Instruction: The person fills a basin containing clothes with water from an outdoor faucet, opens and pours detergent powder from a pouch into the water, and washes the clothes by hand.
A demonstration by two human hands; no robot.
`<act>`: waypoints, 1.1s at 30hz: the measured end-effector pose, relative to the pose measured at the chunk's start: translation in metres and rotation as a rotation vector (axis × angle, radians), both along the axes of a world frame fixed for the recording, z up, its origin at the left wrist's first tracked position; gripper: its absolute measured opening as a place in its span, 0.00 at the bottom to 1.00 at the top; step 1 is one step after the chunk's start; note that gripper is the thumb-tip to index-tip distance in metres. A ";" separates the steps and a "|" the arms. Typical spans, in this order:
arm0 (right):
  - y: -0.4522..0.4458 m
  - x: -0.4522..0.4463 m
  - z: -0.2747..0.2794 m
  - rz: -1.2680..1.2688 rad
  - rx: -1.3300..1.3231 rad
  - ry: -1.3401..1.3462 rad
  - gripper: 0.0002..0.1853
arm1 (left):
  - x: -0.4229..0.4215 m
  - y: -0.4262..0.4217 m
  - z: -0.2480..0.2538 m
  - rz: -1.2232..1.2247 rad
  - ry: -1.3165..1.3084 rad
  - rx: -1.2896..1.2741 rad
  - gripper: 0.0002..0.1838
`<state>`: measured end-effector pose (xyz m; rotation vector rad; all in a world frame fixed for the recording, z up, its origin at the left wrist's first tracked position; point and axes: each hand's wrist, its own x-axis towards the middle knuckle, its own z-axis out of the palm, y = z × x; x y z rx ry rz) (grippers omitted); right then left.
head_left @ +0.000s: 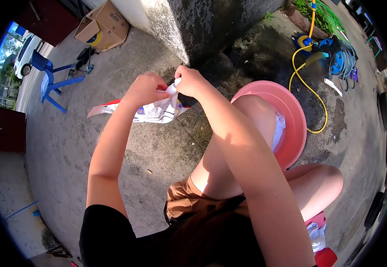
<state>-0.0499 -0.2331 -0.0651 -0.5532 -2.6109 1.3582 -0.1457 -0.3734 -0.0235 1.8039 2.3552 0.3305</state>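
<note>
Could tear the printed plastic bag (155,112) at its bunched neck through too hard a pull between opposed fingers; could also drop it onto the concrete floor (149,151) through a loose pinch. Cannot tell of any contents. Reaching well forward with both arms, left of the pink basin (301,129). Pinching the neck low with the left hand (145,90), grasping its tip with the right hand (191,82), fingers curled.

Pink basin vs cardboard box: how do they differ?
The pink basin is round; the cardboard box is straight-sided with flaps. The basin sits by the person's legs, the box farther off. The basin shows something white inside, the box something yellow and blue. Both are open-topped.
</note>
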 end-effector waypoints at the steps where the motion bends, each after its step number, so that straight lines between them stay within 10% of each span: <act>1: 0.000 -0.003 -0.002 -0.005 -0.104 -0.061 0.12 | 0.006 0.000 0.004 0.026 0.056 0.000 0.13; 5: 0.003 -0.014 -0.012 -0.146 -0.426 -0.181 0.07 | 0.011 -0.005 0.003 0.070 0.140 0.016 0.15; 16: -0.012 0.000 0.000 -0.056 -0.045 -0.304 0.25 | 0.006 -0.005 -0.003 0.093 0.145 -0.028 0.17; 33: -0.021 0.015 -0.006 0.264 0.296 -0.058 0.16 | 0.014 -0.009 0.004 0.013 0.213 -0.019 0.20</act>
